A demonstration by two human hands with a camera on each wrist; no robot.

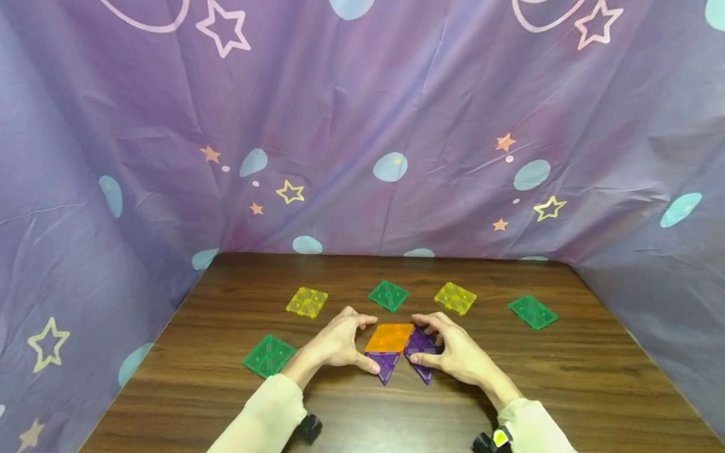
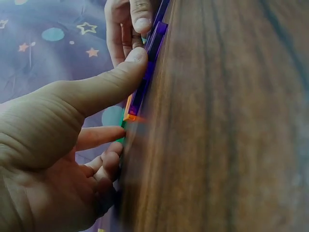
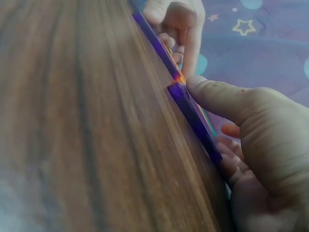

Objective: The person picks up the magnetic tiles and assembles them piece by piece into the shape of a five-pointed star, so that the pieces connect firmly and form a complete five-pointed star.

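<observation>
An orange rhombus magnetic tile [image 1: 389, 338] lies flat on the table between the two hands. Against its near edge sits a purple triangle tile [image 1: 385, 365]. My left hand [image 1: 338, 340] rests its thumb on this triangle, while its fingers arch around the orange tile's left side. On the right, purple triangular tiles [image 1: 423, 374] lie beside the orange one, partly covered by my right hand [image 1: 461, 352]. That hand's thumb is on the purple piece and its fingers curl at the far side. In the right wrist view, the purple tile [image 3: 193, 121] shows edge-on between thumb and fingers.
Behind the hands lie a yellow tile [image 1: 308, 302], a green tile [image 1: 388, 296] and another yellow tile [image 1: 455, 298]. One green tile [image 1: 533, 312] is at the right, and a larger green tile [image 1: 269, 356] is beside the left forearm. A patterned purple curtain [image 1: 340, 126] surrounds the wooden table [image 1: 595, 377].
</observation>
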